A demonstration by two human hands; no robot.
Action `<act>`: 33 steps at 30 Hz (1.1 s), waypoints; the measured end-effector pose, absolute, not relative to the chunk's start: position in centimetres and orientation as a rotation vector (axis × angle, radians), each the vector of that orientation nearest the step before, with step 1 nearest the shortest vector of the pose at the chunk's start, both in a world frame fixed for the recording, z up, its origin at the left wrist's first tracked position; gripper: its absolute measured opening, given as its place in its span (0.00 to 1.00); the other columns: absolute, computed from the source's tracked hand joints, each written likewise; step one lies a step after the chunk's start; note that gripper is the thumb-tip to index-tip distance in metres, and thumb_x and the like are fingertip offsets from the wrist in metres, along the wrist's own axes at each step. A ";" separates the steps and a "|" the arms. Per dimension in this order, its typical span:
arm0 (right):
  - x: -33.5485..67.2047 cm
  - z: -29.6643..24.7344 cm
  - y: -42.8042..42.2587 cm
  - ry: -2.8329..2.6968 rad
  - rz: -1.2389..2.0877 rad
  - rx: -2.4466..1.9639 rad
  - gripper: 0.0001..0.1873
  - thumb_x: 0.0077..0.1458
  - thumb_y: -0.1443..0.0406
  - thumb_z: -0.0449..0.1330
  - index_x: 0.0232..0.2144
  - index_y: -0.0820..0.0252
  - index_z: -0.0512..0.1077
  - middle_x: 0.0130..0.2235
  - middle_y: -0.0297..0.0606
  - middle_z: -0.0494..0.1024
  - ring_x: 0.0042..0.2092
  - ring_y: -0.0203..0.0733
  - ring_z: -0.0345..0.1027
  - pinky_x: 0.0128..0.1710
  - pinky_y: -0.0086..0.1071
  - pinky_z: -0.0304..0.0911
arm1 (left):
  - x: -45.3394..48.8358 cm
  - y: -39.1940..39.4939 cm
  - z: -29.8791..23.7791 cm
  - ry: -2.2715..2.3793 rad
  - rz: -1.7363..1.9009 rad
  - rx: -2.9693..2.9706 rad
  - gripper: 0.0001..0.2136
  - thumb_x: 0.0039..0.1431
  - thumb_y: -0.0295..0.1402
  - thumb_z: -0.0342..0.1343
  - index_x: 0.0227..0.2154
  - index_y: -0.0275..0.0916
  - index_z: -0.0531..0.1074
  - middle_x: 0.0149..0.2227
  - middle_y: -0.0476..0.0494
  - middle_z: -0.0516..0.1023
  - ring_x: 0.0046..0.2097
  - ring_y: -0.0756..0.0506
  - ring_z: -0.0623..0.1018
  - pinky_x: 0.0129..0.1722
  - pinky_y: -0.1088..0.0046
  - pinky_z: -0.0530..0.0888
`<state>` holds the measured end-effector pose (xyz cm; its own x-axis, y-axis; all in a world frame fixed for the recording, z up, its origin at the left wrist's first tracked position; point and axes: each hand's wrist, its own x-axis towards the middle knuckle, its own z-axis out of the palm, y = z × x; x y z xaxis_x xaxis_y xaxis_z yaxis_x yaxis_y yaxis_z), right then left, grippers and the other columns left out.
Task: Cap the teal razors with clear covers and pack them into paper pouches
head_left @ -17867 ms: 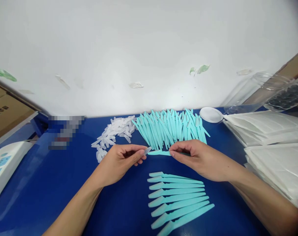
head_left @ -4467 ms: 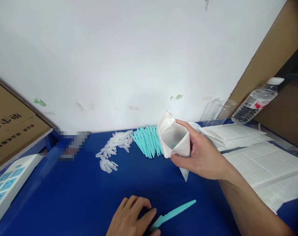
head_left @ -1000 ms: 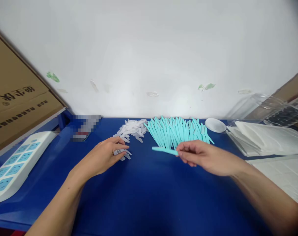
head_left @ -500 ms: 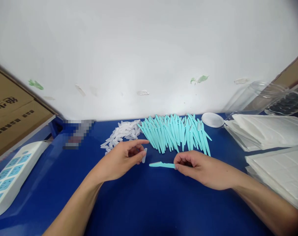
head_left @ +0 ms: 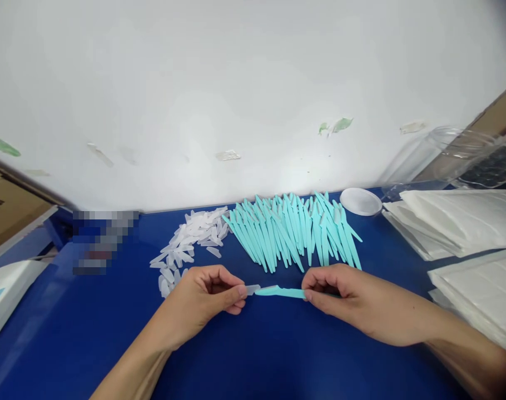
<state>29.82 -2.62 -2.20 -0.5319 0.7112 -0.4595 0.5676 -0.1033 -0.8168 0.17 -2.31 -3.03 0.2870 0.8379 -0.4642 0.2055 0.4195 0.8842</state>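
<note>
My right hand (head_left: pixel 345 297) pinches a turquoise plastic razor stick (head_left: pixel 280 291) by its handle, blade end pointing left. My left hand (head_left: pixel 203 297) pinches a small clear plastic cap (head_left: pixel 252 289) between thumb and forefinger, its tip touching the stick's blade end. Both hands hover just above the blue table (head_left: pixel 257 355). Behind them lies a fanned pile of several turquoise sticks (head_left: pixel 290 233). A heap of clear caps (head_left: pixel 188 244) lies behind my left hand.
Stacks of white bags (head_left: pixel 461 222) lie at the right, with a white lid (head_left: pixel 360 201) and a clear plastic jar (head_left: pixel 440 153) behind them. A white power strip (head_left: pixel 3 300) and a cardboard box (head_left: pixel 6 208) sit at the left. A white wall rises behind the table.
My left hand brought the clear cap rightward from the cap heap to the tip of the turquoise stick. My right hand drew the stick down toward me.
</note>
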 end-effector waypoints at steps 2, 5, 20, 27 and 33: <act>29.9 -2.3 -2.5 -2.009 1.729 -1.449 0.16 0.67 0.52 0.54 0.33 0.56 0.69 0.26 0.26 0.60 0.28 0.33 0.50 0.26 0.29 0.48 | 0.2 -2.4 -3.0 1.234 0.547 1.112 0.13 0.54 0.42 0.70 0.32 0.36 0.80 0.31 0.46 0.84 0.34 0.48 0.82 0.38 0.75 0.81; 29.9 -2.4 -2.5 -2.009 1.737 -1.445 0.15 0.65 0.52 0.55 0.32 0.56 0.68 0.26 0.26 0.61 0.28 0.33 0.50 0.26 0.29 0.48 | 0.1 -2.5 -3.0 1.248 0.566 1.142 0.13 0.56 0.42 0.70 0.32 0.37 0.79 0.31 0.46 0.84 0.35 0.48 0.82 0.39 0.74 0.81; 29.9 -1.5 -2.4 -2.045 1.747 -1.454 0.16 0.67 0.52 0.53 0.35 0.57 0.71 0.27 0.28 0.62 0.28 0.33 0.51 0.26 0.29 0.50 | 1.4 -3.2 -3.5 1.183 0.505 1.139 0.13 0.56 0.42 0.69 0.33 0.36 0.79 0.32 0.45 0.83 0.35 0.47 0.82 0.38 0.72 0.80; 29.4 -1.6 -3.6 -2.166 1.561 -1.432 0.15 0.67 0.57 0.53 0.33 0.55 0.76 0.30 0.31 0.70 0.28 0.33 0.58 0.27 0.29 0.53 | 3.6 -4.6 -3.1 1.225 0.420 1.291 0.13 0.59 0.45 0.65 0.32 0.39 0.78 0.28 0.47 0.81 0.30 0.47 0.79 0.30 0.74 0.74; 28.5 -2.1 -5.1 -2.371 1.138 -1.507 0.16 0.66 0.57 0.55 0.32 0.54 0.79 0.35 0.35 0.76 0.33 0.35 0.68 0.34 0.32 0.57 | 3.3 -5.2 -2.8 1.270 0.363 1.928 0.09 0.64 0.41 0.60 0.32 0.47 0.83 0.30 0.48 0.81 0.33 0.46 0.76 0.30 0.71 0.67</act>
<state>28.51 -5.15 -2.10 -0.5012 0.8168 -0.2857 0.7337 0.2260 -0.6408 3.28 -5.17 -2.77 0.4590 0.8712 -0.1744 0.6471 -0.1933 0.7375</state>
